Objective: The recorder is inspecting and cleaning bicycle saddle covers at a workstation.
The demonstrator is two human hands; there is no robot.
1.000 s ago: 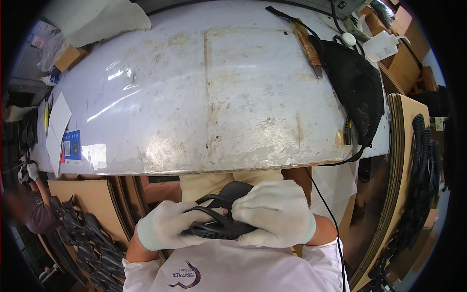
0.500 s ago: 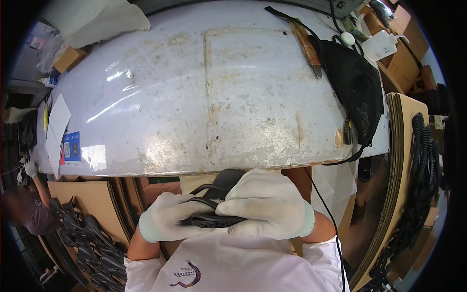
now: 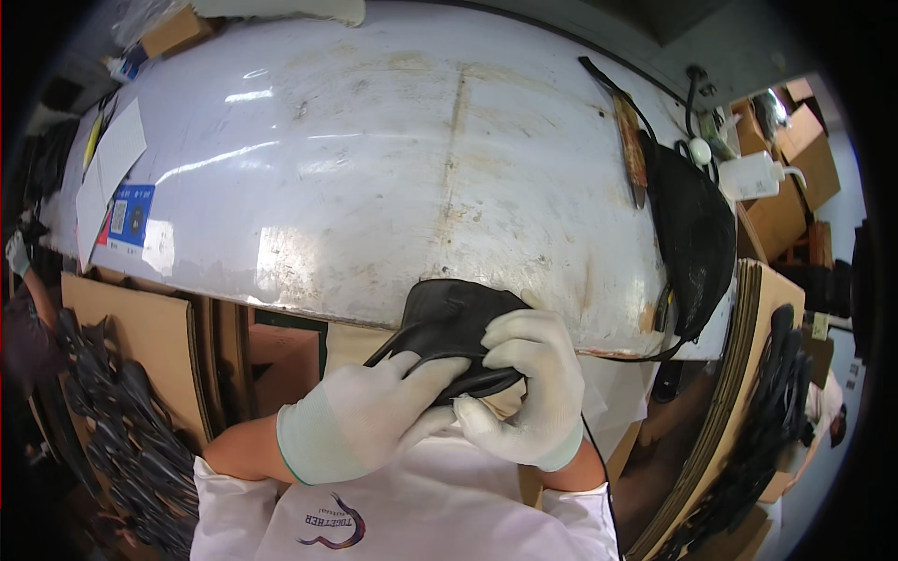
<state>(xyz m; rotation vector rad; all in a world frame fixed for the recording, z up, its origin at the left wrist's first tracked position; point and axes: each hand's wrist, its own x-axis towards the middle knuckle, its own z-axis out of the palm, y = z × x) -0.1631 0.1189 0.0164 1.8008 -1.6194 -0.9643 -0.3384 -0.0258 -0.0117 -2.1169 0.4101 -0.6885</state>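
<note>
Both my hands, in white knit gloves with pale green cuffs, hold one black, curved, smooth-surfaced piece at the near edge of the table, in front of my chest. Its broad flared end points toward the table, and a folded or rimmed part lies nearer me. Its exact kind I cannot make out. My left hand grips the near left side, with fingers lying over the rim. My right hand is curled round the right side, fingertips on top and thumb below. The gloves hide part of the piece.
A worn white table stretches ahead. On its right lie a black bag and a rust-coloured blade, near a white squeeze bottle. Boards with black pieces stand at both sides. Another person's gloved hand is far left.
The black piece has been turned and raised, showing more of its broad smooth end. My right hand has shifted to its right side, my left hand over its near rim. The view has swung.
</note>
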